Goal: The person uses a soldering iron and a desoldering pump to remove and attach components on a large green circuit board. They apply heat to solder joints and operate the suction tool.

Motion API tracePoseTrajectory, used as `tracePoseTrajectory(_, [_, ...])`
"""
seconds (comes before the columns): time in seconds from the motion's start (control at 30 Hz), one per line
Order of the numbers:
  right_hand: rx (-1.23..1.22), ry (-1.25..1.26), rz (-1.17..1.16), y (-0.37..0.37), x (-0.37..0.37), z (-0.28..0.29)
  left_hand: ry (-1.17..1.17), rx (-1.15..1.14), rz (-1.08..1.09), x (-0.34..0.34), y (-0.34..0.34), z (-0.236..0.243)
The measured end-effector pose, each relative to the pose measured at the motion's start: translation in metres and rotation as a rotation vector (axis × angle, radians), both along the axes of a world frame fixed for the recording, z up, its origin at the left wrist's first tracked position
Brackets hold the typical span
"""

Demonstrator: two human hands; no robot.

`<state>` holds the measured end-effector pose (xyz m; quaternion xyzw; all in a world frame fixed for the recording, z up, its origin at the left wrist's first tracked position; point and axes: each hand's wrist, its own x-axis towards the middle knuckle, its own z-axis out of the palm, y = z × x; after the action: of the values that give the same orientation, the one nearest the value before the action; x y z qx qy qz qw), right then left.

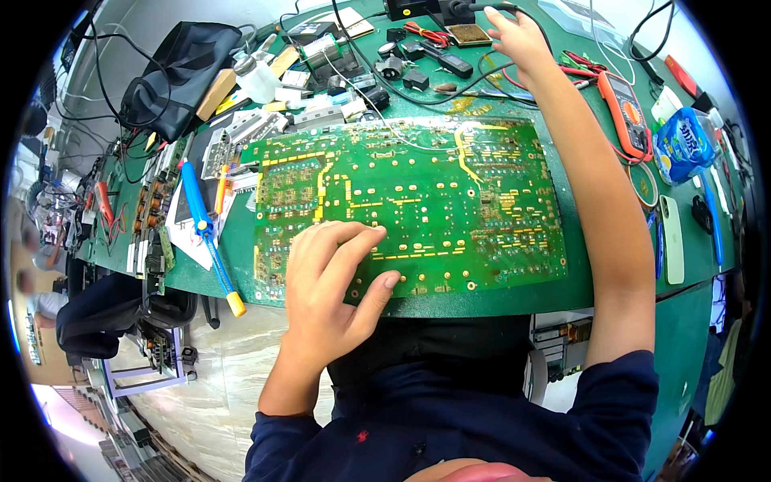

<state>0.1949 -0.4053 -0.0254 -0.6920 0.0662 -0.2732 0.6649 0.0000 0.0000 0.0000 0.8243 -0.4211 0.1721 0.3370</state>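
A large green circuit board (438, 213) lies flat in front of me near the table's front edge. My left hand (333, 277) rests over its near left part, fingers apart and bent, holding nothing. My right arm stretches to the back of the table. There my right hand (518, 44) is closed on the black handle of a soldering iron (464, 7), whose tip end points into a black stand (414, 9). Its cable curves behind the hand. Just below the stand sits a small tray with a brown sponge (470, 34). A thin white wire (377, 116) runs onto the board.
Left of the board lie a blue desoldering pump (197, 201) and an orange tool (222, 191). Loose electronic parts, a white bottle (257, 79) and a black bag (185, 72) crowd the back left. At right are an orange multimeter (625, 116), a blue packet (684, 145) and a phone (671, 241).
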Motion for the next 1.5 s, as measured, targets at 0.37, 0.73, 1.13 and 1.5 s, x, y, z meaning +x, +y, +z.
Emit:
tracePoseTrajectory(0.37, [-0.001,0.016,-0.035,0.000,0.000,0.002,-0.057,0.018,0.061,0.002,-0.007,-0.004])
tracePoseTrajectory(0.73, [0.101,0.012,0.027,-0.002,0.002,0.002,-0.024,0.052,0.053,0.001,-0.007,-0.002])
tracePoseTrajectory(1.13, [-0.005,-0.156,-0.087,-0.012,0.004,-0.002,0.025,0.298,-0.211,0.021,-0.016,0.048])
tracePoseTrajectory(1.5, [-0.021,-0.029,-0.049,-0.019,0.016,-0.012,-0.171,0.430,-0.180,0.103,-0.068,0.031])
